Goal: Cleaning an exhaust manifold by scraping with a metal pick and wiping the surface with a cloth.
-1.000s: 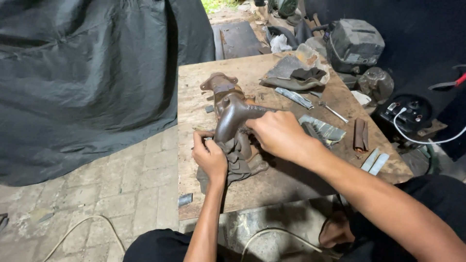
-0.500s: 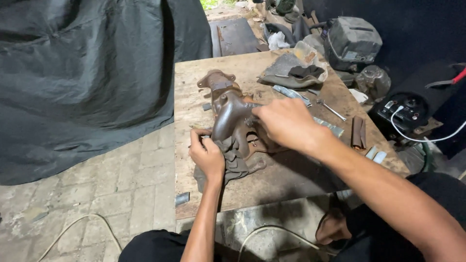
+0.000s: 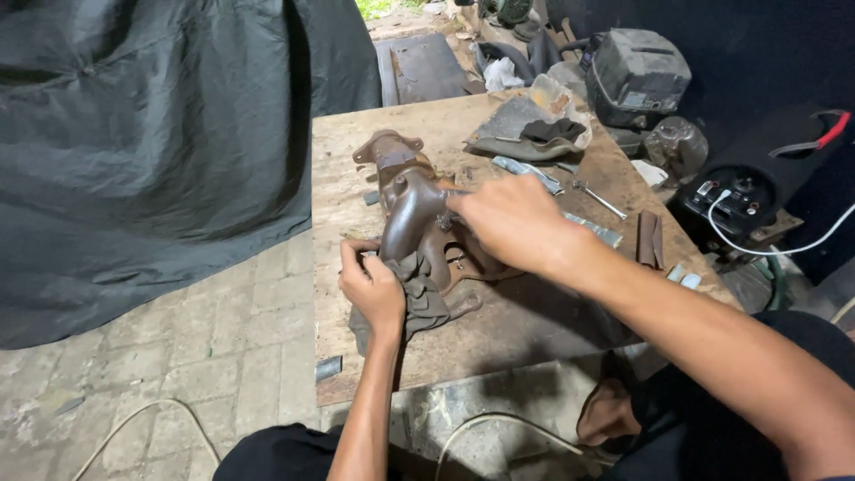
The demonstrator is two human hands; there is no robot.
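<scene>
A rusty brown cast-metal manifold [image 3: 405,200] with curved pipes lies on a worn wooden board [image 3: 534,312]. My left hand [image 3: 374,289] presses a dark grey rag [image 3: 426,298] against the near end of the manifold, fingers curled over it. My right hand [image 3: 508,218] reaches across from the right, its fingertips pinched at a small fitting on top of the pipes; what they pinch is hidden.
A dark tarp [image 3: 151,134] covers something large on the left, over a brick floor [image 3: 205,356]. On the board lie a spanner [image 3: 598,198], flat metal pieces [image 3: 648,239] and a folded cloth [image 3: 525,134]. A grey machine housing [image 3: 637,71] and cables [image 3: 775,245] crowd the right.
My right hand has moved slightly up along the manifold to its top. The left hand stays on the rag at the near end. The view has shifted a little.
</scene>
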